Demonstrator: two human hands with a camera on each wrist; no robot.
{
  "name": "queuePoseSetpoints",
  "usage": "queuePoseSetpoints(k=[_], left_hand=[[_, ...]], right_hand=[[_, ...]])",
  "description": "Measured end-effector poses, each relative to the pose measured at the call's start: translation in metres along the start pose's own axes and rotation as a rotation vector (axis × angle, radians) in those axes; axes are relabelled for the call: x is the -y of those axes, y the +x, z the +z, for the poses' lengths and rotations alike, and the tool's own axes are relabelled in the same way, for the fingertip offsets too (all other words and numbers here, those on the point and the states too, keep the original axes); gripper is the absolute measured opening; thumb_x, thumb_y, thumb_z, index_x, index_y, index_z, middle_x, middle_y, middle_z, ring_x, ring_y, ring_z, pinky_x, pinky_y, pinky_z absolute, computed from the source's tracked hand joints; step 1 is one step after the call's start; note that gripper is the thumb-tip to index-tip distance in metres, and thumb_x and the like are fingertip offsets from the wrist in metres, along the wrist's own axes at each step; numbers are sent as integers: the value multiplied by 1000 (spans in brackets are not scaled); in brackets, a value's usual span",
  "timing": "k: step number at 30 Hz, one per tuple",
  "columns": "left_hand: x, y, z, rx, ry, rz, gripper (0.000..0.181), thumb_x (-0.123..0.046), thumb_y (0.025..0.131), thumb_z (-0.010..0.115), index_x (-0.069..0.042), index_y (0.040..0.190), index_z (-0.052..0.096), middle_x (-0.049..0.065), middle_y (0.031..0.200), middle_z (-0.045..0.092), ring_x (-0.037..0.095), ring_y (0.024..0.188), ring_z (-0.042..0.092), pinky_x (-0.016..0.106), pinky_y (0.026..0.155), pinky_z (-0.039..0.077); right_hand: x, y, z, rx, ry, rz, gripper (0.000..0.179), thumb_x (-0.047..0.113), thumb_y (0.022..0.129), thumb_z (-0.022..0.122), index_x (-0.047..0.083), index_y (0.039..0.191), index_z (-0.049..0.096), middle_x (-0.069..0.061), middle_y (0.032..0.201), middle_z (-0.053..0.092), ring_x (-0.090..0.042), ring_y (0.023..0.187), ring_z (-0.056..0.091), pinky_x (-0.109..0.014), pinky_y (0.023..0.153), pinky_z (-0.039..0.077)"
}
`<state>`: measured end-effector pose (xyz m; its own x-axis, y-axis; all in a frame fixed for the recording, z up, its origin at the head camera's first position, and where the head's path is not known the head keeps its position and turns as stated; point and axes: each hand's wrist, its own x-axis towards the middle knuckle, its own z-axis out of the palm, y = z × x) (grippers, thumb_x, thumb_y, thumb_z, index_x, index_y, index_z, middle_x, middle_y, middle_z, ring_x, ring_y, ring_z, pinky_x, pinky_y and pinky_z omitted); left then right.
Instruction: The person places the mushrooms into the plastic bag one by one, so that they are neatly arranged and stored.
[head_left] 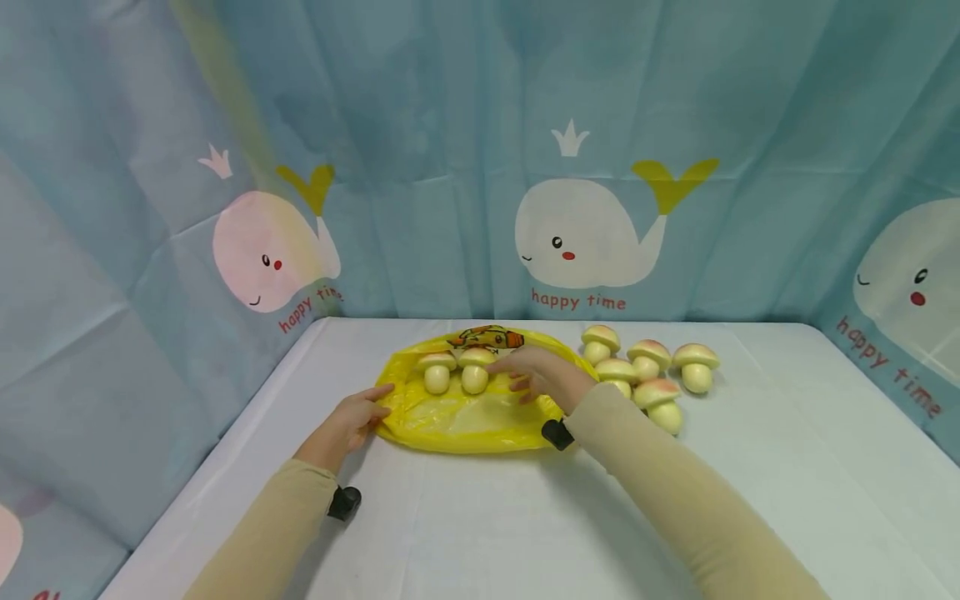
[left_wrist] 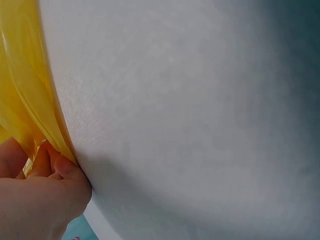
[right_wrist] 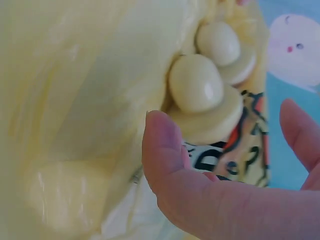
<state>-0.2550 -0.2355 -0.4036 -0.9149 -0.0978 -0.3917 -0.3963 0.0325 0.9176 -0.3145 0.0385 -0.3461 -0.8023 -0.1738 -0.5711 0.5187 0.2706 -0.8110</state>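
A yellow plastic bag [head_left: 465, 437] with a printed picture on its far side lies spread on the table. Two toy mushrooms stand side by side on it, a left one [head_left: 437, 375] and a right one [head_left: 475, 379], with reddish-cream caps and pale stems. At the bag's left edge, my left hand [head_left: 352, 423] pinches the plastic between thumb and fingers, as the left wrist view shows the bag [left_wrist: 30, 80] gathered there. My right hand [head_left: 542, 372] hovers over the bag just right of the mushrooms. Its thumb and fingers are spread beside the nearer mushroom [right_wrist: 196, 85], with nothing held.
Several more toy mushrooms [head_left: 696, 367] cluster right of the bag, some partly behind the right sleeve [head_left: 660, 475]. A blue curtain [head_left: 435, 208] with whale prints rises at the back and sides of the white table [head_left: 465, 533].
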Motion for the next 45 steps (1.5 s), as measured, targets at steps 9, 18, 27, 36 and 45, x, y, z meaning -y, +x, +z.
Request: queuePoseSetpoints(k=[9,18,27,36,45], left_hand=[[0,0,-1,-4,-5,-1,56,10,96,44,-2,150,34,21,159,12,28,130,25,30,96,32],[-1,-2,1,-12,-1,0,56,11,96,44,-1,149,34,22,159,13,28,128,26,29,95,32],[2,2,0,-13,3,4,55,11,96,45,-1,149,35,22,158,15,28,120,31,24,84,35],[3,2,-2,-13,0,2,55,11,96,44,-1,149,35,22,159,13,28,125,28,27,89,35],[3,3,-1,0,0,10,56,11,96,44,-1,149,34,22,159,12,29,131,26,31,97,33]], right_hand=[[-2,-34,-18,29,-79,-120,70,20,95,64,5,151,26,-19,146,39,-37,125,44,-53,100,40],[-14,-56,-40,-17,-84,-203,63,20,96,63,5,149,32,-19,142,44,-35,121,49,-44,87,49],[-30,-74,-65,-24,-72,-258,65,19,97,61,5,151,28,-22,144,42,-38,125,46,-47,94,46],[-38,-84,-91,-40,-117,-380,66,17,99,56,1,152,21,-26,146,38,-39,128,43,-48,96,44],[-45,-96,-112,-135,-173,-433,67,20,98,59,2,153,23,-25,140,43,-39,124,46,-43,89,47]])
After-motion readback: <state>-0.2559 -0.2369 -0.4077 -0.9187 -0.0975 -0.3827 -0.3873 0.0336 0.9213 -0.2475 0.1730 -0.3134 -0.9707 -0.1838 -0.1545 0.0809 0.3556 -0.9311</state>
